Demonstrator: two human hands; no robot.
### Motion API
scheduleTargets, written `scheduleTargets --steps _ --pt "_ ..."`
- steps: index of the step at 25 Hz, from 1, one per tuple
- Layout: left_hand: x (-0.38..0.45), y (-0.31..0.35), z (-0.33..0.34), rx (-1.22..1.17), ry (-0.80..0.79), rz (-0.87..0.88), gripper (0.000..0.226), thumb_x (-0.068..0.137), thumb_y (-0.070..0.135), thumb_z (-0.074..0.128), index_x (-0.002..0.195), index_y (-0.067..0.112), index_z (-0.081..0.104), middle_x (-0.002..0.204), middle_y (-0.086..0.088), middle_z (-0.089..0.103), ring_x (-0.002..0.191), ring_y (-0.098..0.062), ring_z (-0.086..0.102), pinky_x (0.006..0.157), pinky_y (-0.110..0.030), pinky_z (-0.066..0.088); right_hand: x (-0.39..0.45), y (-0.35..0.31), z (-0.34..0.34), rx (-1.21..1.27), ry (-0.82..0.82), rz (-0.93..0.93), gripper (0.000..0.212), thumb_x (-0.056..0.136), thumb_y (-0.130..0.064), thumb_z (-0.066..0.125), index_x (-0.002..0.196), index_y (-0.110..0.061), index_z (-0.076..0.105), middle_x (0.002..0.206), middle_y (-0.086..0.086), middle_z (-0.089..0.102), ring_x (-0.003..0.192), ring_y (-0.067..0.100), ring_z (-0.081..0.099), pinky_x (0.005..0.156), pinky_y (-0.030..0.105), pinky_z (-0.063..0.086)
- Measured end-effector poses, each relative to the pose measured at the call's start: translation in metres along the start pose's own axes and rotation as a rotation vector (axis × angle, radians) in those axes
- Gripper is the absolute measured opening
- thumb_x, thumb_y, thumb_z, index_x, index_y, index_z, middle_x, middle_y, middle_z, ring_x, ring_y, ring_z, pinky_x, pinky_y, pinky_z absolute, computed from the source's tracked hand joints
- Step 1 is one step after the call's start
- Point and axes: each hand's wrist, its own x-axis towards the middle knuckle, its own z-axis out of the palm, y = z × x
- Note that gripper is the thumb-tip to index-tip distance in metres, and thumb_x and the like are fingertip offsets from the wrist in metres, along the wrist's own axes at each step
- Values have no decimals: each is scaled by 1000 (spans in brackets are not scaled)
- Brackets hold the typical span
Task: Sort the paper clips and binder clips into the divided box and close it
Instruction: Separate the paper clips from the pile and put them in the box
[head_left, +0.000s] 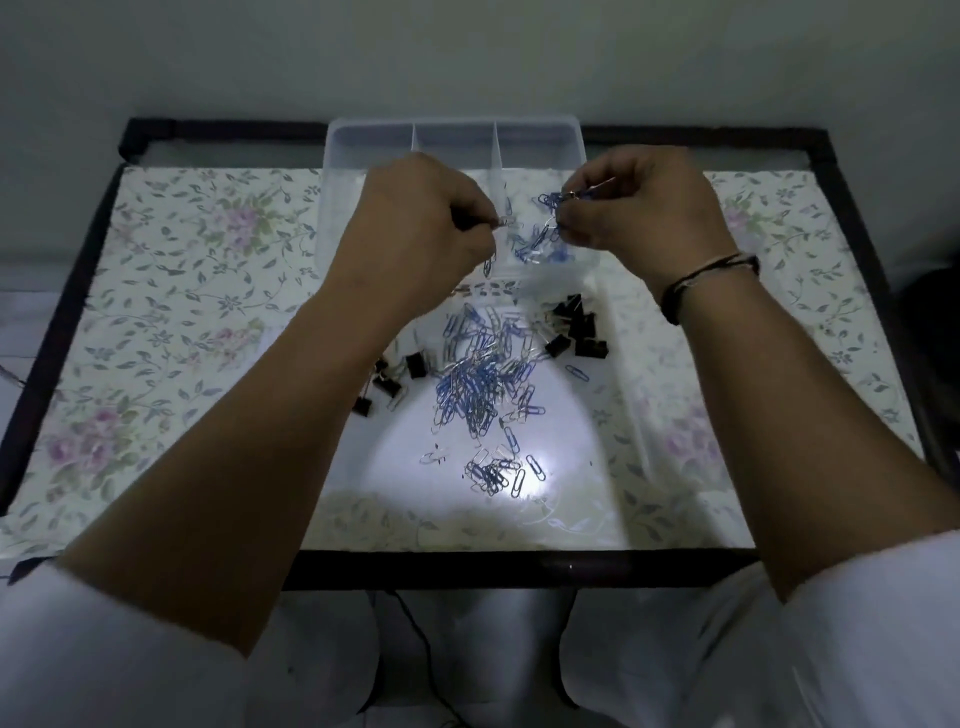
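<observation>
Floral table (171, 291): clips (550, 200) between fingers (571, 221).

Both hands, left hand (415, 218) and right hand (639, 208), pinch paper clips (545, 228) over the divided box (363, 140).

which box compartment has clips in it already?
The right compartment of the box, under the right hand: blue paper clips lie in it. The two compartments visible to its left look empty.

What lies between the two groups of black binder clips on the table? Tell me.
In the head view, the main heap of blue and silver paper clips lies between the left binder clips and right binder clips.
</observation>
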Motion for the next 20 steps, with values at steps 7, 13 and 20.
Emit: scheduleTargets --steps 7,13,20 --pt "36 13 41 -4 -123 -10 49 83 17 72 131 16 63 112 -4 72 91 -17 70 83 -31 58 33 -5 9 -648 -63 17 28 81 -8 69 107 -14 74 112 7 73 104 22 67 81 22 47" --pt "-53 -10 28 126 -253 -142 39 85 16 73 122 14 62 111 -7 68 94 -22 67 83 -29 53 -82 -12 -2 -552 -144 173 13 85 -10 69 98 -10 73 92 6 73 75 14 63 62 13 44" --pt "-91 -34 69 402 -506 -152 67 75 18 84 126 9 41 118 -16 44 99 -37 60 72 -35 44 -103 28 62 -769 -635 353 79 81 -23 76 140 3 29 125 21 57 113 33 59 69 29 43"
